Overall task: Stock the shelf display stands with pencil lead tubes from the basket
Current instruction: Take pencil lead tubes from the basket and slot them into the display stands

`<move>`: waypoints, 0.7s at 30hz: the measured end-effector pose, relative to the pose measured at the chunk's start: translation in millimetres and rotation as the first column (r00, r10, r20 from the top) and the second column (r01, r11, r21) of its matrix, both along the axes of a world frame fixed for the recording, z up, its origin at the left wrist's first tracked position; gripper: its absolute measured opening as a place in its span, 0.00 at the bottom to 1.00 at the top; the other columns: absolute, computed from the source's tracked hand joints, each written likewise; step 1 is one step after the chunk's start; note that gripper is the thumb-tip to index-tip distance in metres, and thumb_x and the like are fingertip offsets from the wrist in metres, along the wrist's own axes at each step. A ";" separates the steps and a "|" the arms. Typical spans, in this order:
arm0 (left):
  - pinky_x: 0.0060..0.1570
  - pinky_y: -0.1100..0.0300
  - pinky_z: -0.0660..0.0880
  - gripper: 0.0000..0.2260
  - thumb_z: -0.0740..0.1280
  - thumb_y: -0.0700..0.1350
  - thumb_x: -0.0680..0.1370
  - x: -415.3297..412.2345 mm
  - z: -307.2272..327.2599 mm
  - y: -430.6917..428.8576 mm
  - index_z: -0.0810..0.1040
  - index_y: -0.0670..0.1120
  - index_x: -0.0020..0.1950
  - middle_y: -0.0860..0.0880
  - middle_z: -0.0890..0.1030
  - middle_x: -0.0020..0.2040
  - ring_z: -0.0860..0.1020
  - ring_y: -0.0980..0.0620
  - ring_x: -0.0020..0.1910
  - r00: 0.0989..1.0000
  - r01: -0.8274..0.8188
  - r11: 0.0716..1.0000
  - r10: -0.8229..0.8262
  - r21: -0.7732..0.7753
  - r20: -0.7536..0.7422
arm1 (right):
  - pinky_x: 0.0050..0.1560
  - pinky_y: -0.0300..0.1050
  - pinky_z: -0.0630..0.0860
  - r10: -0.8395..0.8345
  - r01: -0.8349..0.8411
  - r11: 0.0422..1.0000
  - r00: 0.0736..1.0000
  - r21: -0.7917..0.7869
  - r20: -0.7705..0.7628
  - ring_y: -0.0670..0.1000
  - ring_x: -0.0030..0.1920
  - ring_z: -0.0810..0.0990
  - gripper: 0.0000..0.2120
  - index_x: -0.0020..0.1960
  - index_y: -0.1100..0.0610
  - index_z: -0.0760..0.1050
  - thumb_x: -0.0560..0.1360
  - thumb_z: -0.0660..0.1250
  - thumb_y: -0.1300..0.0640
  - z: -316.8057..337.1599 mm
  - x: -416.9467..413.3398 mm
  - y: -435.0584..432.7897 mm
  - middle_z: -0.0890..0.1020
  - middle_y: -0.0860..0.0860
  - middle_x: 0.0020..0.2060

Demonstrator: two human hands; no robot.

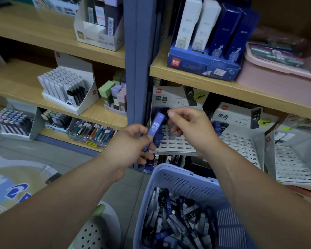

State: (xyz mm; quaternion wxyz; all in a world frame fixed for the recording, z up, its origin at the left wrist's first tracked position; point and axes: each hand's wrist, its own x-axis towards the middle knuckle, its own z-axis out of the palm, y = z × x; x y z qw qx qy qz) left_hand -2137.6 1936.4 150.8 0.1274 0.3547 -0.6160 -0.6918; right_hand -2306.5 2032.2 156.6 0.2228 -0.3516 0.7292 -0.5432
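Left hand [131, 146] grips a purple lead tube [155, 127], tilted up toward the right hand [188, 128]. Right hand's fingers are bent thumb-to-finger; can't tell if it pinches anything. Lavender basket [183, 178] sits below both hands, full of loose tubes [178, 225]. White slotted display stand [180, 143] is just behind the hands, second stand [241, 142] right of the right hand.

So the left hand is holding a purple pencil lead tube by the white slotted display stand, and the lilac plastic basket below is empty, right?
Not empty: the head view shows the lilac plastic basket heaped with dark and blue lead tubes. The left hand does hold a purple pencil lead tube by the white slotted display stand.
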 end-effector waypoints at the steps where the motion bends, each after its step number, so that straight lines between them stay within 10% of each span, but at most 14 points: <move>1: 0.32 0.56 0.75 0.03 0.65 0.40 0.82 -3.7 0.4 3.6 0.78 0.43 0.53 0.41 0.85 0.42 0.81 0.47 0.33 0.999 0.044 0.998 -0.043 -0.038 0.013 | 0.34 0.42 0.77 0.010 -0.007 0.999 0.997 -0.032 0.080 0.48 0.34 0.81 0.03 0.51 0.54 0.83 0.79 0.70 0.59 5.6 -0.1 2.5 0.85 0.51 0.38; 13: 0.34 0.57 0.76 0.03 0.72 0.46 0.78 -43.2 -8.1 16.8 0.81 0.48 0.50 0.48 0.85 0.41 0.83 0.48 0.35 1.000 0.009 0.985 -0.005 -0.173 0.024 | 0.35 0.38 0.78 -0.033 0.036 0.999 0.992 -0.025 0.121 0.46 0.33 0.82 0.04 0.48 0.59 0.81 0.77 0.70 0.67 13.2 -41.2 44.6 0.84 0.53 0.34; 21: 0.35 0.58 0.73 0.10 0.70 0.50 0.78 -57.8 -30.7 -3.2 0.75 0.50 0.57 0.49 0.81 0.42 0.81 0.48 0.38 0.978 -0.098 0.940 0.153 -0.328 0.144 | 0.52 0.53 0.80 -0.275 0.295 0.953 0.938 0.069 -0.212 0.54 0.42 0.84 0.07 0.42 0.50 0.79 0.78 0.70 0.58 -7.0 -106.1 37.7 0.84 0.52 0.40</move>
